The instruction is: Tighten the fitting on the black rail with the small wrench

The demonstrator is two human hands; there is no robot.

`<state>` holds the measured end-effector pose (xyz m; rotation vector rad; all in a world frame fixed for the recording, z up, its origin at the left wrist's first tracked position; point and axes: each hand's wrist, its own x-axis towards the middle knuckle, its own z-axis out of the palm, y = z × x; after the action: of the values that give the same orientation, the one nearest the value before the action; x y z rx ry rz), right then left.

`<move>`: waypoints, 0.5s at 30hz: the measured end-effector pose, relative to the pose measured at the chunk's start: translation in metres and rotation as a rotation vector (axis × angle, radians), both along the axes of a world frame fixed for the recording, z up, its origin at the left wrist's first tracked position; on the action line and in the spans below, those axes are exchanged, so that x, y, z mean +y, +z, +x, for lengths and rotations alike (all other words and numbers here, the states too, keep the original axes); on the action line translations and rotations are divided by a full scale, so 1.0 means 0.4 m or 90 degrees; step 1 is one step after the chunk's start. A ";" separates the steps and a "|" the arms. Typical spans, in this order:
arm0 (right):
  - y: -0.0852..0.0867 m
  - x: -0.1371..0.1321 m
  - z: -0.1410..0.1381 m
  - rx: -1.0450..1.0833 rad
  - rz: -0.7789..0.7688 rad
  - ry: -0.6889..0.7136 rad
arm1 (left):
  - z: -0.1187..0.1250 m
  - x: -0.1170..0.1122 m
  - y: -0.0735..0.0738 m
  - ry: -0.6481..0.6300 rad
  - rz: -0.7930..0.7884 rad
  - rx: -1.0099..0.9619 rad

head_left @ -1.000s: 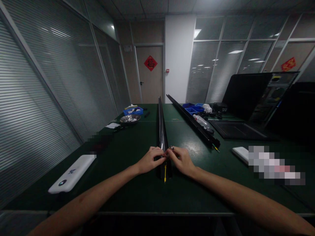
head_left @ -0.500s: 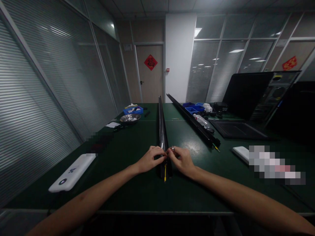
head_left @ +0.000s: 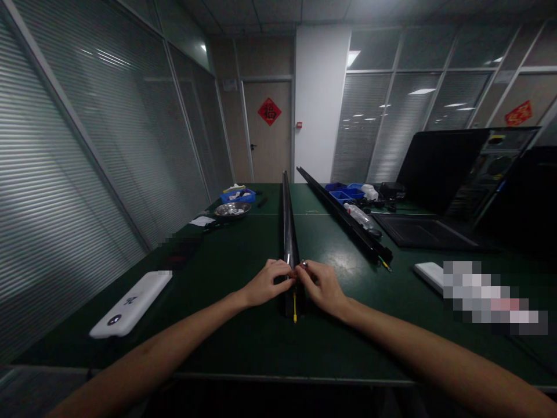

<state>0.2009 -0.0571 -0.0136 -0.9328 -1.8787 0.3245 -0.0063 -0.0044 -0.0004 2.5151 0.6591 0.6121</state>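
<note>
A long black rail [head_left: 287, 226] lies along the middle of the green table [head_left: 243, 337], running away from me. Both my hands meet over its near end. My left hand [head_left: 266, 283] has its fingers curled and pinched against the rail's left side. From the right, my right hand [head_left: 321, 284] pinches a small shiny part that I cannot make out. A yellow wire [head_left: 295, 307] sticks out of the rail's near end, below my fingers.
A second black rail [head_left: 343, 217] lies diagonally to the right. A white flat device [head_left: 130, 303] sits near left, a white block [head_left: 429, 274] near right. Far left hold a metal bowl [head_left: 232, 209] and a blue bin [head_left: 237, 195]. Blue bins [head_left: 343, 191], a bottle [head_left: 359, 215] and black computer cases [head_left: 452, 168] stand far right.
Nothing has moved on the table. My hands stay pinched together at the rail's near end; only the view has shifted slightly.
</note>
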 end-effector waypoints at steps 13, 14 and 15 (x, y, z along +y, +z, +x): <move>0.009 0.007 0.009 0.022 -0.023 0.073 | -0.002 -0.005 0.005 0.002 -0.001 -0.001; 0.009 0.006 0.008 0.032 -0.029 0.061 | -0.002 -0.004 0.005 0.003 0.000 -0.008; 0.010 0.004 0.007 0.041 -0.035 0.046 | -0.001 -0.004 0.004 0.006 0.000 -0.014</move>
<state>0.2036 -0.0555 -0.0098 -0.8821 -1.8556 0.4464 -0.0069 -0.0059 0.0012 2.5030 0.6627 0.6412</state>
